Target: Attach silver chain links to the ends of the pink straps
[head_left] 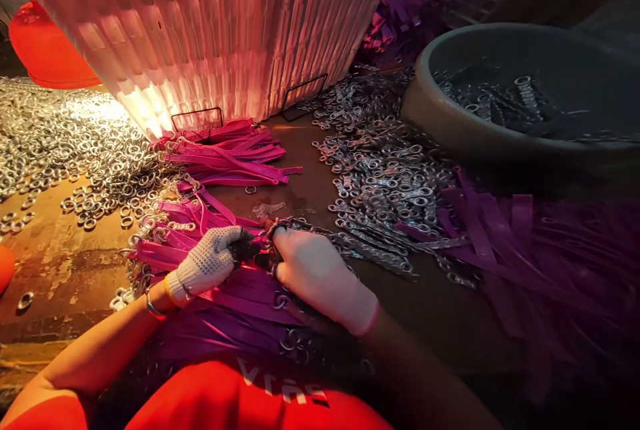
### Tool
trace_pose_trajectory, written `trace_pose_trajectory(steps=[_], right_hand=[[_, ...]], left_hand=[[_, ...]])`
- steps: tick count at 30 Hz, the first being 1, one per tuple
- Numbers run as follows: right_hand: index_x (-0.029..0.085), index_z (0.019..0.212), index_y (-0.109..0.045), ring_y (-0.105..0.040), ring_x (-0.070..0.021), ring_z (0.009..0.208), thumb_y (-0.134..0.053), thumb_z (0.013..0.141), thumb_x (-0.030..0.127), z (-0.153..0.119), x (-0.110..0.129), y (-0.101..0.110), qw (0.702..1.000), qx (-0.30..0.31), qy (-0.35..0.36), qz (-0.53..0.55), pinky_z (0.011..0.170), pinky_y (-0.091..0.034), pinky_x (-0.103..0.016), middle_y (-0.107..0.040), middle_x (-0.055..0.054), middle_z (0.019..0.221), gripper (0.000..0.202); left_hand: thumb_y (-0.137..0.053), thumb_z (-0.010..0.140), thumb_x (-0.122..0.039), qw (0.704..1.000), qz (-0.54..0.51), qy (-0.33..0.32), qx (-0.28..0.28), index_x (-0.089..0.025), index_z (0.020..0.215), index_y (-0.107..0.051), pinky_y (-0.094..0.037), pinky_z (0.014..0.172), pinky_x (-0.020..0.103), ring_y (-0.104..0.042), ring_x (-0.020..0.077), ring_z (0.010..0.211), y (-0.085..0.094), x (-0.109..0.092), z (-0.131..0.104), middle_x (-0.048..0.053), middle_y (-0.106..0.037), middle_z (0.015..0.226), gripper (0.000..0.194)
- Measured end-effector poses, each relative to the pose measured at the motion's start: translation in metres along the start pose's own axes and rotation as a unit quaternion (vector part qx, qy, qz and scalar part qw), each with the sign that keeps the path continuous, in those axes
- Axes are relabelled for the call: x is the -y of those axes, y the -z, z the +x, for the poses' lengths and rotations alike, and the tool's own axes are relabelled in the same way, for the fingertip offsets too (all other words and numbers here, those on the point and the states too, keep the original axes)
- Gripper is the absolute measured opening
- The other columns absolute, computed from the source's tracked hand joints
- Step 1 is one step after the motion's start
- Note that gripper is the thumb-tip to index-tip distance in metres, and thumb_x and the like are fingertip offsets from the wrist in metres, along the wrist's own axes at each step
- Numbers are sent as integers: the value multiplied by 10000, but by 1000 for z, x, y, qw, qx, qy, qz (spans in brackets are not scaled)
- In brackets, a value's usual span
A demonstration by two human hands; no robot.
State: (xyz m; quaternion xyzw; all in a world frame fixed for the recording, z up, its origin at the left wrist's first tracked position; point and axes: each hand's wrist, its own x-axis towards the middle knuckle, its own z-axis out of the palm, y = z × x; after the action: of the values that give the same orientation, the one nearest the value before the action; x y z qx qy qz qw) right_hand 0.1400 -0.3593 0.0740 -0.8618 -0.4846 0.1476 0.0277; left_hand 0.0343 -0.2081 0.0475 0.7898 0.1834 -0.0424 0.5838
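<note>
Both hands wear pale gloves with dark fingertips and meet over a pile of magenta straps [240,297]. My left hand [213,257] has its fingers pinched together; whatever lies between them is too small to name. Close beside it, my right hand [313,267] is closed near a small ring and the end of a metal chain piece, but its exact hold is hidden. Another bundle of magenta straps [235,153] lies beyond the hands, with metal rings at its left ends. Short silver chain pieces [385,183] are heaped to the right of it.
Loose metal rings [125,150] cover the left side of the wooden table [55,250]. A tall ribbed translucent crate [200,37] stands ahead. At the right, a large round basin [420,97] holds metal pieces, with purple straps [550,250] below it. An orange-red object [47,47] is at upper left.
</note>
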Motion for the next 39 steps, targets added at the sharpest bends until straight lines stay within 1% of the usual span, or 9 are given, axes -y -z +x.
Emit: trace_pose_trajectory(steps=[11,14,18,21,23,26,30,35,39], right_hand=[[130,929,-632,-651,-253,672,-490,796,144,2,-2,-18,992,-17,111,-50,535,-227,-338,-696,-118,720,195],[140,910,-639,-641,-247,666,-486,798,138,-3,-4,-12,994,-37,93,-47,538,-238,-336,-695,-113,720,190],[148,890,-660,-625,-229,684,-542,771,121,-28,-13,-10,998,-63,10,-13,579,-305,-323,-690,-93,741,170],[166,817,-683,-621,-243,811,-642,776,212,-50,-36,-17,995,-92,30,38,677,-383,-319,-695,-103,868,74],[174,878,-709,-603,-255,939,-676,785,258,-59,-63,-27,984,-144,33,95,784,-418,-329,-686,-108,1006,129],[179,1017,-720,-591,-231,949,-583,836,159,-57,-112,-44,968,-207,-93,106,817,-425,-318,-682,-98,1031,228],[126,874,-734,-586,-239,876,-522,799,44,-43,-150,-72,975,-127,-177,-48,774,-408,-329,-687,-142,994,239],[113,856,-730,-591,-264,864,-497,756,4,-46,-149,-107,970,-172,-145,-90,749,-427,-353,-673,-167,988,276],[122,729,-692,-583,-259,744,-475,759,37,-57,-158,-117,960,-205,-152,-116,659,-428,-357,-664,-186,916,236]], left_hand=[[-467,849,-148,981,164,-84,60,-139,788,-668,-385,579,199,-532,107,631,6,-8,4,14,-660,710,210],[-474,796,-124,956,254,-114,93,-164,891,-710,-441,642,224,-593,132,682,48,-18,0,19,-713,803,258],[-536,822,-317,925,365,-75,-80,-211,884,-738,-500,651,289,-644,203,707,127,-15,-22,25,-740,824,237],[-591,808,-391,926,342,-4,-158,-268,1057,-721,-537,676,275,-664,244,907,151,-8,-44,-16,-742,978,307],[-588,814,-394,947,256,27,-193,-284,1110,-699,-481,507,202,-645,185,724,138,-9,-53,-19,-722,878,335],[-584,830,-351,980,-35,97,-167,-245,1131,-669,-262,305,145,-370,79,379,91,-17,-48,-26,-541,568,330],[-554,900,-381,902,-380,202,-16,-150,1051,-641,-230,264,134,-233,36,339,30,-21,-11,-41,-469,551,290],[-528,923,-416,830,-499,206,139,-76,1084,-640,-287,280,163,-402,64,376,1,-7,22,79,-648,731,393],[-531,902,-481,824,-500,176,201,-78,1166,-636,-264,277,179,-383,58,356,1,-6,17,80,-672,772,493]])
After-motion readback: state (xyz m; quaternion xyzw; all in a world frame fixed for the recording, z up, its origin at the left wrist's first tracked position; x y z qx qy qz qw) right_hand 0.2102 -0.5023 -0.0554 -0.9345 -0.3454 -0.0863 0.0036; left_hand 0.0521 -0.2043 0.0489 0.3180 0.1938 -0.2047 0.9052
